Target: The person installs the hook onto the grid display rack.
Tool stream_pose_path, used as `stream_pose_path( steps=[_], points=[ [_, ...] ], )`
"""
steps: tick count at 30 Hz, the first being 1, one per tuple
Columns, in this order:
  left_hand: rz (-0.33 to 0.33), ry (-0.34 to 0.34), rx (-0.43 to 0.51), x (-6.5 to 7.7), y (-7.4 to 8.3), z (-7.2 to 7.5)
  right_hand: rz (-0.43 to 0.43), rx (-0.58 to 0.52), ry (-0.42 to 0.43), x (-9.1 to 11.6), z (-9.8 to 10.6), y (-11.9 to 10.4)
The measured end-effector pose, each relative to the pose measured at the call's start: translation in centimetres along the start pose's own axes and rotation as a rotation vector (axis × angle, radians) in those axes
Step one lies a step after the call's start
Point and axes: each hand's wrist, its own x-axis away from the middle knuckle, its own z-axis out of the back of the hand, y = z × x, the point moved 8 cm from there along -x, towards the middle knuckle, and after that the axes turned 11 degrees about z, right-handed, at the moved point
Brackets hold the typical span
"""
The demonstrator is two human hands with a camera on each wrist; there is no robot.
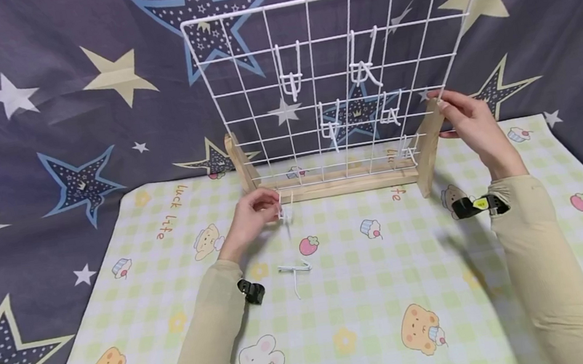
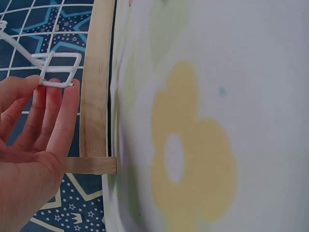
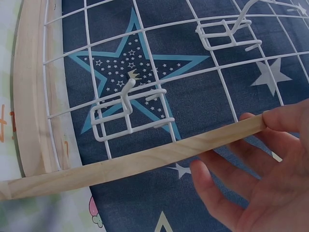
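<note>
A white wire grid panel (image 1: 314, 73) stands upright in a wooden stand (image 1: 348, 185), with several white wire hooks (image 1: 362, 67) hung on it. Near its lower left corner my left hand (image 1: 253, 217) pinches a white wire hook (image 2: 60, 70) between thumb and fingertips, just in front of the grid. My right hand (image 1: 473, 122) grips the top of the stand's right wooden upright (image 3: 207, 145), thumb on one side and fingers on the other. A loose white hook (image 1: 295, 270) lies on the tablecloth below the left hand.
The table wears a green checked cloth (image 1: 352, 298) printed with cartoon animals, flowers and cakes. Behind it hangs a dark curtain (image 1: 73, 144) with stars. The stand's left upright (image 1: 241, 161) is close behind the left hand.
</note>
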Motion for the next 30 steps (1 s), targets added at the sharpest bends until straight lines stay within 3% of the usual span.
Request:
stream_pose_path(
  steps=[14, 30],
  points=[
    [0.042, 0.033, 0.14, -0.3, 0.6, 0.3, -0.007, 0.0, 0.001, 0.0, 0.0, 0.1],
    [-0.012, 0.087, 0.19, -0.6, 2.8, 1.1, 0.02, -0.01, -0.044, -0.1, 0.1, -0.2]
  ],
)
